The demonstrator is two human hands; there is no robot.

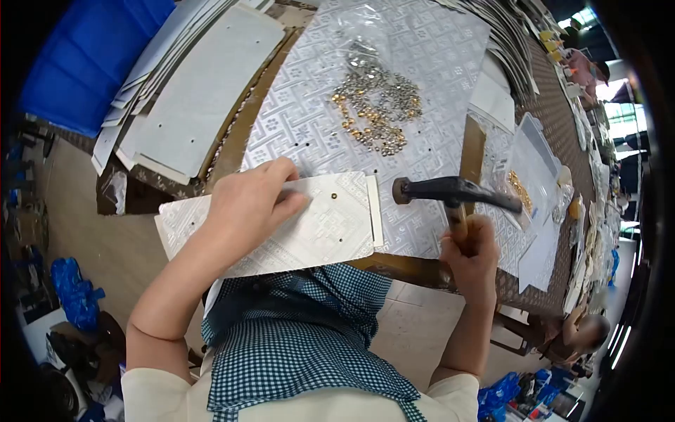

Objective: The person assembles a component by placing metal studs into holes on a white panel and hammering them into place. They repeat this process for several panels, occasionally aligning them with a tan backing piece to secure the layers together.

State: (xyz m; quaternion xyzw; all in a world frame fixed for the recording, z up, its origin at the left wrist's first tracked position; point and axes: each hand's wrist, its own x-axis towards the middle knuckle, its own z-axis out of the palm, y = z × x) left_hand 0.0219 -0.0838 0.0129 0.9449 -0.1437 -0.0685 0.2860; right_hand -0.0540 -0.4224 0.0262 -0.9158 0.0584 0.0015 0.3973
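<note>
A hammer [458,191] with a dark metal head and wooden handle is gripped in my right hand [472,257], the head raised beside the panel. My left hand [247,204] lies over a white embossed panel [316,243], fingers curled at its far edge and thumb across its top. One small brass-coloured ring [334,196] shows on the panel to the right of my thumb, along with a few dark holes. Under the panel's right end, a second pale strip [374,211] sticks out. The panel overlaps the near edge of a patterned silver sheet [295,116].
A heap of gold and silver metal pieces [383,105] spills from a clear bag [363,35]. Stacked white panels [211,77] and a blue bin [88,60] stand left. At right are a clear plastic tray [538,151] and gold pieces [518,188]. Other people work farther right.
</note>
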